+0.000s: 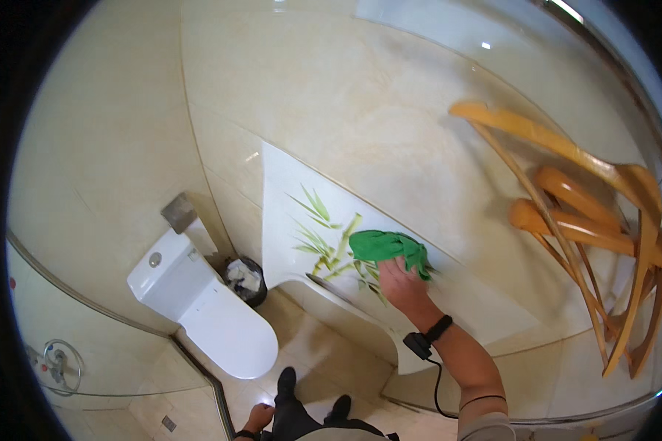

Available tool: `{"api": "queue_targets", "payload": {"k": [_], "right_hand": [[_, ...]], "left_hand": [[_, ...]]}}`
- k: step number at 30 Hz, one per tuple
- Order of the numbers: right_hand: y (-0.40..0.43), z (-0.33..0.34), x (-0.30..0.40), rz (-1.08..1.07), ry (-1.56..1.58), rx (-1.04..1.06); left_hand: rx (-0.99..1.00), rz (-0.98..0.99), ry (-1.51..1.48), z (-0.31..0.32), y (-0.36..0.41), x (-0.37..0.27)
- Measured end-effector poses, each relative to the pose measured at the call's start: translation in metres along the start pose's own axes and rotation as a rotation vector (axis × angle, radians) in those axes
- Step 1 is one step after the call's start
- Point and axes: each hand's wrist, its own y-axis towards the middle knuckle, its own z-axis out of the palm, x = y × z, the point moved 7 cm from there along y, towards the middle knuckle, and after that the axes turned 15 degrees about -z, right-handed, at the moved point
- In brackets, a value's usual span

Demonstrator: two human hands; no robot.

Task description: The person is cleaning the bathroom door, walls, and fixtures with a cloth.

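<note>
My right hand (400,282) is closed on a bunched green cloth (385,246), which rests on a white counter-like panel (287,176) printed with green bamboo. An oval, dark-edged opening or basin rim shows along the panel's near side, left of my wrist. A black band with a small cabled device sits on that wrist. Low in the view, my left hand (260,417) hangs beside my leg with its fingers curled; whether it holds anything does not show.
Wooden clothes hangers (574,220) hang at the right. To the left stand a white toilet (231,331), a black waste bin (262,292) with crumpled paper, and a paper holder (179,212). A hand shower (58,361) is behind glass at far left.
</note>
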Motion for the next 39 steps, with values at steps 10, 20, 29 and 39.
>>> {"api": "queue_targets", "payload": {"k": [10,20,29,39], "right_hand": [[0.201,0.051,0.021,-0.087,0.247,-0.201],[0.221,0.124,0.07,0.052,0.423,-0.146],[-0.007,0.133,0.115,0.176,0.631,0.222],[-0.219,0.033,0.069,0.285,0.404,0.278]], "left_hand": [[0.067,-0.13,-0.203,-0.003,-0.004,0.134],[0.1,-0.095,-0.506,-0.024,-0.029,0.156],[0.217,-0.381,-0.469,-0.037,0.001,0.121],[0.276,-0.219,-0.236,-0.019,0.02,0.056]]}}
